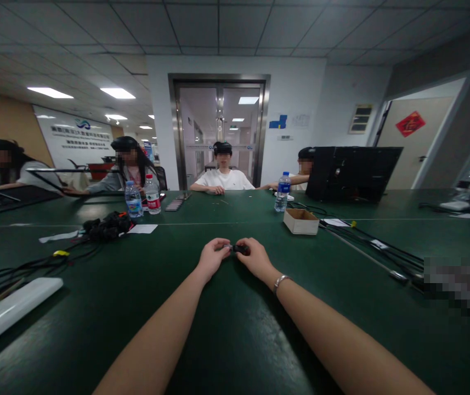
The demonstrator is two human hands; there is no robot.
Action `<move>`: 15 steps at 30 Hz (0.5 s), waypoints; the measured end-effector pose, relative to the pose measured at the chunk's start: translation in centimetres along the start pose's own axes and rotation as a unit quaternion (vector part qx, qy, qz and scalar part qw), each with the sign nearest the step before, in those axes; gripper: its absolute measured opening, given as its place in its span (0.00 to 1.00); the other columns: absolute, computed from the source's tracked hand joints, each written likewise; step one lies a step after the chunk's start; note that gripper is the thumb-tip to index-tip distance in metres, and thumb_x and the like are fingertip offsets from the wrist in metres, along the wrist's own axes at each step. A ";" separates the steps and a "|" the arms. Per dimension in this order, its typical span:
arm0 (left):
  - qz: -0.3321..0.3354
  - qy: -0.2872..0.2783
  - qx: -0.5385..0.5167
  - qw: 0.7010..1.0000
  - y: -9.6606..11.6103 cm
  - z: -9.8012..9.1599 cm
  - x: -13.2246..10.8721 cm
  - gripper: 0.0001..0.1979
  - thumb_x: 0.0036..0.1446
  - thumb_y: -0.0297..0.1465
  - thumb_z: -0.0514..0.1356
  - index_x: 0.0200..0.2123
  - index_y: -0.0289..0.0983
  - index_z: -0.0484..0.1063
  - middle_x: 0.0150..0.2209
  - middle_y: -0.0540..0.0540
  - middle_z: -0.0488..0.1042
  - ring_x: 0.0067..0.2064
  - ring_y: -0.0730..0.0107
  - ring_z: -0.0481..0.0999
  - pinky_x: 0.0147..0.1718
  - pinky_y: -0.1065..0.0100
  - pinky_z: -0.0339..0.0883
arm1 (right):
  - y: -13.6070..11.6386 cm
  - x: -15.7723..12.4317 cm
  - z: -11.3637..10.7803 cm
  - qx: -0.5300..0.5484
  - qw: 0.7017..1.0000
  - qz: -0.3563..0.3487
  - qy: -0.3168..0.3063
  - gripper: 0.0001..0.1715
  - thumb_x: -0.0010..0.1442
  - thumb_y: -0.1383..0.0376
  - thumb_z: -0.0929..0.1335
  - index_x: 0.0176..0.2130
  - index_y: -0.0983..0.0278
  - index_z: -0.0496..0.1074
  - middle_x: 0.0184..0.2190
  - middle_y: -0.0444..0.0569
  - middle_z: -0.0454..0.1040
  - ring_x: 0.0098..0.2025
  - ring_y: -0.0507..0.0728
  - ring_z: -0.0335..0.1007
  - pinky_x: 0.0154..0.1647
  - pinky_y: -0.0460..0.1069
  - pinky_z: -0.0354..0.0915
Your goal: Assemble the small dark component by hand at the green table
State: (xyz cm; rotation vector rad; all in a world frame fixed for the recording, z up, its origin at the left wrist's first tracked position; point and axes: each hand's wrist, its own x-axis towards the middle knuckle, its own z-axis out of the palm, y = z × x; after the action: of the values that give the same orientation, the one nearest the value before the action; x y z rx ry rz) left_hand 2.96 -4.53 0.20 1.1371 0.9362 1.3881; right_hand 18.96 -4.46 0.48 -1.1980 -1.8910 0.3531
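Both forearms reach forward over the dark green table [235, 329]. My left hand [212, 259] is closed in a pinch on a small pale, shiny piece [228, 247]. A small black piece [241, 249] sits between the thumb and fingers of my right hand [256, 258], which wears a metal band at the wrist. The two pieces meet or nearly meet end to end; whether they are joined I cannot tell. They are too small to show their kind, and my fingers cover parts of them.
An open cardboard box [301, 221] stands right of my hands, near a blue-labelled water bottle [283, 193] and a black monitor [352, 174]. Tangled black cables [109, 226] and two bottles lie left. A person [223, 173] sits opposite, others at the sides.
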 end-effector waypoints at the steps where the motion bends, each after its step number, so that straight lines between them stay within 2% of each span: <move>1: 0.000 0.001 0.003 1.000 0.0 0.0 0.0 0.08 0.46 0.23 0.66 0.33 0.33 0.74 0.34 0.43 0.74 0.38 0.69 0.75 0.48 0.58 0.70 | 0.0 0.0 -0.1 0.002 1.000 -0.002 -0.002 0.11 0.49 0.71 0.68 0.36 0.63 0.73 0.32 0.45 0.68 0.34 0.52 0.65 0.39 0.49 0.63; 9: 0.008 -0.010 0.012 1.000 0.0 0.1 0.0 0.08 0.46 0.24 0.67 0.33 0.33 0.75 0.36 0.43 0.74 0.40 0.68 0.75 0.49 0.57 0.70 | -0.4 -0.4 -0.5 0.026 1.000 0.007 0.003 0.13 0.49 0.72 0.68 0.37 0.63 0.74 0.34 0.46 0.68 0.35 0.52 0.65 0.40 0.49 0.64; 15: 0.023 -0.019 0.048 0.998 -0.6 -0.2 0.2 0.09 0.46 0.25 0.67 0.34 0.33 0.75 0.36 0.43 0.74 0.39 0.68 0.75 0.46 0.61 0.70 | -0.5 -0.6 -0.7 0.031 0.999 0.020 0.007 0.12 0.49 0.71 0.69 0.37 0.64 0.73 0.34 0.46 0.68 0.34 0.51 0.65 0.39 0.49 0.64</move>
State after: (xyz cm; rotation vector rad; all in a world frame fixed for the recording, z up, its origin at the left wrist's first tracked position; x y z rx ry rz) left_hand 2.87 -4.24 -0.36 1.2583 0.9637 1.3664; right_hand 19.27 -5.37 0.90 -1.1959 -1.8336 0.4210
